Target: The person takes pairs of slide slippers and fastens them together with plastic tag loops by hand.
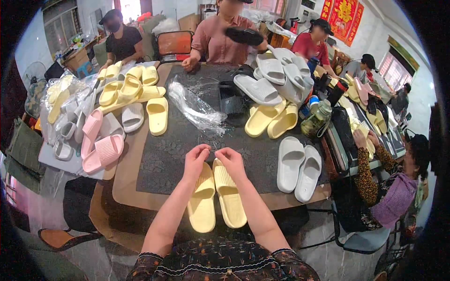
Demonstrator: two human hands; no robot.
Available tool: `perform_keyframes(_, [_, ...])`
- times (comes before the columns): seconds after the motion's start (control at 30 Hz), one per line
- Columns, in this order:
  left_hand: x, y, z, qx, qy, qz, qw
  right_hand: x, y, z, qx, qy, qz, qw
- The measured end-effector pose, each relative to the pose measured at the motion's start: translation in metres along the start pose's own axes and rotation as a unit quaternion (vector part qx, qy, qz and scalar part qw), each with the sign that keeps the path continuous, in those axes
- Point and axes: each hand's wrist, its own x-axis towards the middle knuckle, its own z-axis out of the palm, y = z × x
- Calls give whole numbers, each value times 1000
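A pair of yellow slide slippers lies side by side in front of me, the left slipper [202, 213] and the right slipper [233, 210] with their heels toward me over the table's near edge. Above their toe ends, my left hand [197, 161] is closed in a pinch. Close beside it my right hand [229, 161] pinches too, thumb and finger pressed together. A thin strand seems to show near the fingertips; what either hand holds is too small to make out. To the right sits a white pair of slippers, its nearer one [308, 175] angled.
Grey slippers [262, 91] are heaped over yellow ones [283, 121] at the far right. Clear plastic bags [194, 105] lie mid-table. Yellow slippers [157, 117] and pink slippers [104, 152] stand left. A glass jar [316, 122] is near the right edge. Several people work around.
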Motion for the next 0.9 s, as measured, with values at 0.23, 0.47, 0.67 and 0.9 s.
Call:
perform_keyframes(0.23, [5, 1, -3, 56, 27, -2, 998, 6, 7, 2, 38, 2, -34, 999])
perform_keyframes(0.47, [10, 0, -4, 28, 12, -22, 999, 6, 0, 4, 31, 24, -12, 999])
perform_keyframes(0.67, [7, -1, -2, 25, 20, -40, 999, 3, 3, 4, 21, 24, -31, 999])
perform_keyframes(0.9, [5, 2, -3, 45, 17, -47, 998, 1, -1, 4, 5, 26, -34, 999])
